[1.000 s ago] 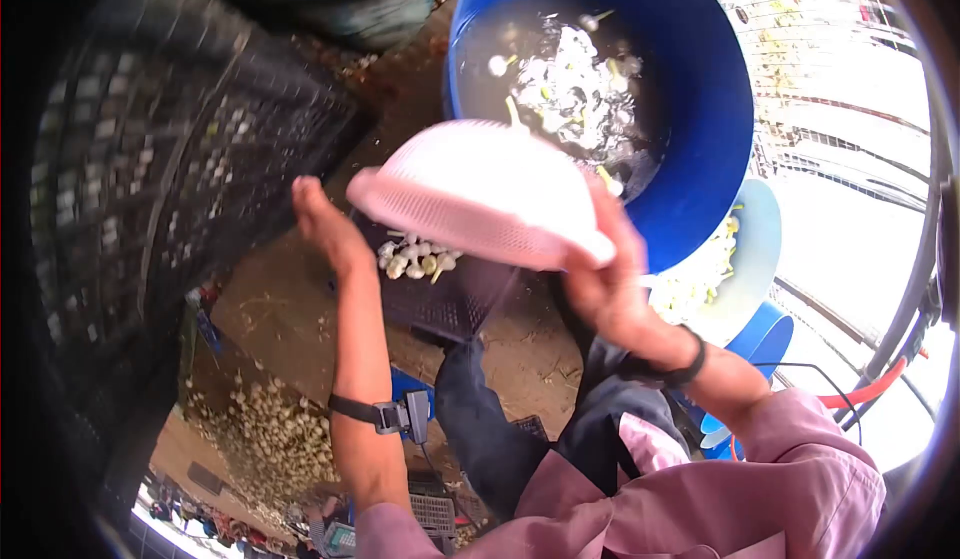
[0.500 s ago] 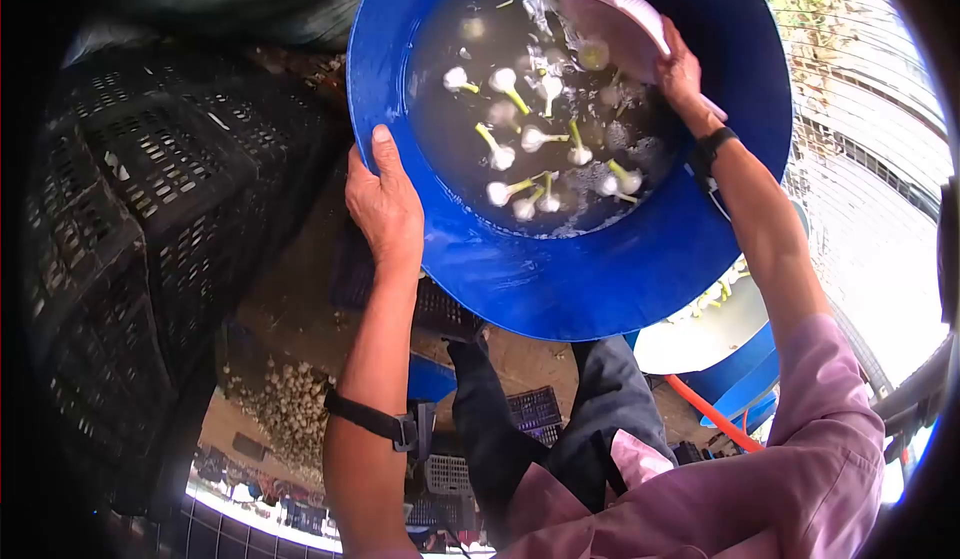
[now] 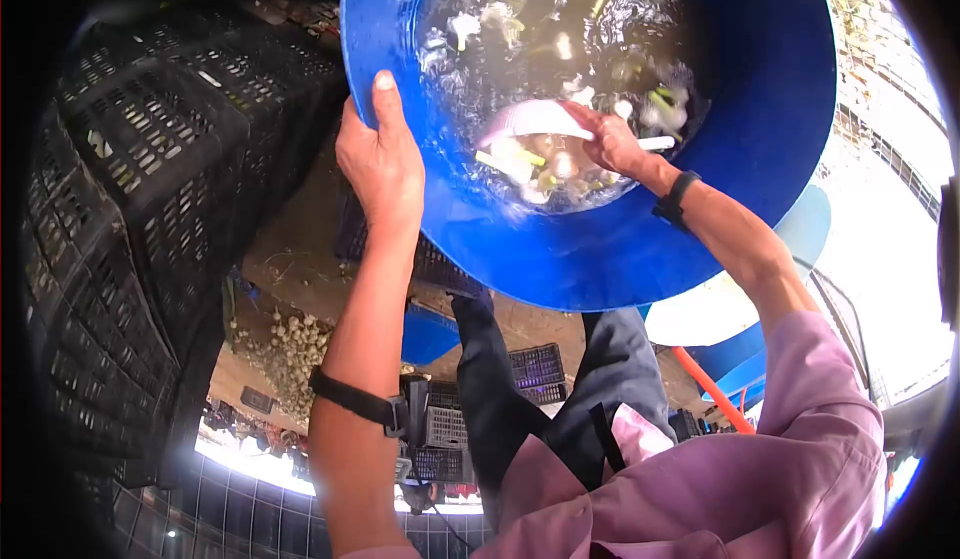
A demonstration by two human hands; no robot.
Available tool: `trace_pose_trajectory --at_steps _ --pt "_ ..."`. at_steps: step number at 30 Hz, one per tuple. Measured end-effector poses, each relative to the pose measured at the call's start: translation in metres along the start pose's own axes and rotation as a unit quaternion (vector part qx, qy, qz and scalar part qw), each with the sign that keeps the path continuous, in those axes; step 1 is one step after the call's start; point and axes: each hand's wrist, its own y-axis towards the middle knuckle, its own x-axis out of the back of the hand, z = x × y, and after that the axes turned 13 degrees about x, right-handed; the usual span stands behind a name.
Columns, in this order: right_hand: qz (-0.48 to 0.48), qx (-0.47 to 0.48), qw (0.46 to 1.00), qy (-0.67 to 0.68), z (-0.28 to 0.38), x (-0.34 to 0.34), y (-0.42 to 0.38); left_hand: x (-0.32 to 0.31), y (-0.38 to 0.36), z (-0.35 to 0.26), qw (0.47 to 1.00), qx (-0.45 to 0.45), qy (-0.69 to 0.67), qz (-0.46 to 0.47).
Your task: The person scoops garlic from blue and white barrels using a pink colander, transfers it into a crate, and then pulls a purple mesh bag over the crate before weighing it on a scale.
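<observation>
A: Item one, right hand [image 3: 618, 147]?
B: Clamped on the edge of a pink basket [image 3: 535, 122], low at the water [image 3: 550, 4], inside the blue tub [image 3: 590, 269].
A: Change noted?
B: Half a second ago the basket stood by the tub's right wall; now it lies toward the wearer's side, its rim turned down among the garlic bulbs [image 3: 465, 27]. Judged from that, the gathering sweep has reached the bulbs on this side.
A: Contents of basket?
B: Bulbs with green stems show just below its rim (inside or merely beside it, cannot tell: splash and blur).
A: Item two, left hand [image 3: 382, 154]?
B: Clamped on the tub's left rim, thumb inside; unchanged over the half second. It seems to steady the tub.
A: Surroundings?
B: Black crates [image 3: 185, 174], left; pale bowl [image 3: 700, 309], right, partly behind the tub; red hose [image 3: 712, 389], below the bowl.
</observation>
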Motion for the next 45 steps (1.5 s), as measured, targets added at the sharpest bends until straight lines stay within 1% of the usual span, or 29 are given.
trace_pose_trajectory --at_steps 1,2,3,5,7,11,13,14,15,16,17,18,19,21,23,24,27,29,31,32,33,34,35,36,38,39,40,42,45 --pt "0.069 -0.140 0.987 0.046 0.007 0.008 -0.007 0.001 0.003 0.004 1.000 -0.019 0.000 -0.003" --pt "0.135 -0.276 0.948 0.088 0.015 0.020 -0.016 0.001 0.003 0.007 1.000 -0.017 -0.006 -0.001" --pt "0.100 -0.224 0.967 0.069 0.022 0.025 -0.025 0.001 0.004 0.008 1.000 -0.019 -0.015 0.003" --pt "0.098 -0.214 0.970 0.059 0.029 0.036 -0.035 0.003 0.004 0.008 0.999 -0.033 -0.014 0.003" --pt "0.106 -0.217 0.969 0.046 0.046 0.050 -0.034 0.007 0.003 0.004 1.000 -0.001 0.000 0.022" --pt "0.109 -0.224 0.956 0.153 0.072 0.080 -0.026 0.016 -0.001 0.002 0.997 0.042 0.054 0.037" --pt "0.103 -0.261 0.926 0.251 0.086 0.096 -0.020 0.032 -0.016 0.003 0.970 0.137 -0.148 0.135" --pt "0.106 -0.280 0.909 0.290 0.100 0.107 -0.018 0.045 -0.031 0.010 0.931 0.184 -0.257 0.183" --pt "0.064 -0.256 0.877 0.401 0.124 0.119 -0.013 0.046 -0.043 0.027 0.917 0.146 -0.313 0.198" --pt "0.085 -0.264 0.876 0.394 0.134 0.126 -0.011 0.040 -0.059 0.054 0.903 0.181 -0.355 0.158" --pt "0.107 -0.271 0.875 0.388 0.139 0.134 -0.012 0.044 -0.083 0.064 0.884 0.146 -0.399 0.195" --pt "0.128 -0.278 0.872 0.381 0.148 0.137 -0.010 0.036 -0.104 0.104 0.912 0.175 -0.327 0.177" --pt "0.135 -0.303 0.890 0.313 0.165 0.137 -0.006 0.034 -0.135 0.103 0.910 0.238 -0.312 0.136" --pt "0.138 -0.243 0.930 0.238 0.169 0.144 -0.020 0.051 -0.177 0.069 0.920 0.190 -0.297 0.172" --pt "0.136 -0.208 0.950 0.189 0.202 0.148 -0.020 0.052 -0.200 0.055 0.899 0.173 -0.356 0.186" --pt "0.132 -0.202 0.954 0.178 0.247 0.156 -0.007 0.053 -0.210 0.053 0.885 0.170 -0.391 0.186" --pt "0.101 -0.286 0.942 0.142 0.326 0.149 -0.003 0.069 -0.234 0.062 0.839 0.175 -0.486 0.170" --pt "0.072 -0.285 0.936 0.192 0.355 0.130 -0.014 0.088 -0.239 0.085 0.812 0.185 -0.533 0.149" --pt "0.026 -0.308 0.890 0.334 0.379 0.098 -0.019 0.104 -0.236 0.127 0.792 0.202 -0.563 0.121" --pt "-0.036 -0.296 0.867 0.399 0.374 0.067 -0.034 0.109 -0.232 0.157 0.787 0.210 -0.570 0.110" --pt "-0.088 -0.224 0.888 0.391 0.369 0.031 -0.049 0.111 -0.226 0.192 0.790 0.222 -0.563 0.099" --pt "-0.088 -0.162 0.935 0.304 0.339 -0.009 -0.074 0.117 -0.219 0.224 0.792 0.235 -0.555 0.091" --pt "-0.042 -0.146 0.977 0.151 0.362 -0.038 -0.056 0.119 -0.218 0.261 0.823 0.288 -0.489 -0.017" --pt "-0.019 -0.136 0.989 0.062 0.346 -0.079 -0.059 0.122 -0.219 0.294 0.838 0.334 -0.414 -0.119" --pt "0.049 0.054 0.980 -0.187 0.306 -0.145 -0.042 0.149 -0.218 0.356 0.832 0.367 -0.377 -0.178" --pt "0.118 -0.011 0.965 -0.232 0.304 -0.170 -0.034 0.165 -0.224 0.382 0.822 0.377 -0.379 -0.196" --pt "0.104 -0.027 0.962 -0.249 0.290 -0.192 -0.026 0.183 -0.228 0.403 0.813 0.384 -0.380 -0.218" --pt "0.084 0.010 0.968 -0.235 0.286 -0.206 -0.009 0.226 -0.236 0.417 0.825 0.402 -0.313 -0.244" --pt "0.059 0.033 0.981 -0.182 0.321 -0.189 0.016 0.249 -0.234 0.374 0.872 0.355 -0.222 -0.253"
